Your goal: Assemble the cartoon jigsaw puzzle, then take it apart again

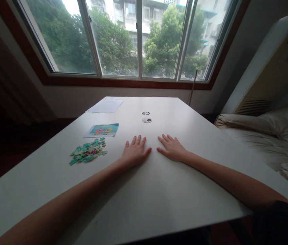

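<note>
My left hand (135, 151) lies flat on the white table (154, 200), palm down, fingers spread and nothing in it. Across a small gap, my right hand (171, 148) rests the same way, fingers apart and holding nothing. To the left of my left hand is a loose heap of jigsaw puzzle pieces (87, 152), mostly green with some yellow and pink bits. Just behind the heap lies a picture sheet (104, 130) with a colourful printed scene on a teal ground. Neither hand touches the pieces or the sheet.
Two round inserts, a nearer one (147, 120) and a farther one (146, 113), sit in the tabletop beyond my hands. A white paper (104, 105) lies at the far left. A cream sofa (253, 139) stands to the right, and a thin stick (192, 87) leans below the window.
</note>
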Action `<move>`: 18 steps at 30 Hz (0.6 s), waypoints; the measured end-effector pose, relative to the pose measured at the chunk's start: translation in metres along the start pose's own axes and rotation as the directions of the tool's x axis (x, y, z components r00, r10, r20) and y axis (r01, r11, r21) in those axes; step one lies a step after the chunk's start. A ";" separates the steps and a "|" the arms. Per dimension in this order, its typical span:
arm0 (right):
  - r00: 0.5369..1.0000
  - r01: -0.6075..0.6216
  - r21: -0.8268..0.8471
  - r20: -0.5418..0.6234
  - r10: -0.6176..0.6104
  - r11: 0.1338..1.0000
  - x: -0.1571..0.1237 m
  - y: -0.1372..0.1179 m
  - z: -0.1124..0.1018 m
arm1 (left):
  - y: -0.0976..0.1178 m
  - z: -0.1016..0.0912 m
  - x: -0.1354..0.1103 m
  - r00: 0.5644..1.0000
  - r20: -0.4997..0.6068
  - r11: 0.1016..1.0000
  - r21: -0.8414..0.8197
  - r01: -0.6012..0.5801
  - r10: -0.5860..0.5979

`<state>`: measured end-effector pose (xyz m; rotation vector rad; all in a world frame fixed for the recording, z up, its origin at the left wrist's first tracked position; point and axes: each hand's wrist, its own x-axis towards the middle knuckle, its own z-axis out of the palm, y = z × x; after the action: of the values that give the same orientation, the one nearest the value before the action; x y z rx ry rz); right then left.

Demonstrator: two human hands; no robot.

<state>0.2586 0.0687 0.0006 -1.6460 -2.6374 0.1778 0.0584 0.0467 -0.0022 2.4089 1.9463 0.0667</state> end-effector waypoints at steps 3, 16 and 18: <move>1.000 -0.001 0.001 0.003 0.001 1.000 0.000 0.000 0.000 | -0.001 0.002 0.001 1.000 -0.004 1.000 0.002 -0.001 0.001; 1.000 0.012 0.008 -0.012 -0.012 1.000 0.000 0.000 0.001 | 0.000 0.001 0.000 1.000 -0.007 1.000 0.003 -0.004 0.004; 1.000 0.011 0.007 -0.011 -0.011 1.000 0.000 0.000 0.001 | 0.000 0.000 -0.001 1.000 -0.007 1.000 0.002 -0.004 0.004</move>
<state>0.2588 0.0683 -0.0004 -1.6251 -2.6338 0.1773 0.0582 0.0462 -0.0027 2.4171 1.9450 0.0731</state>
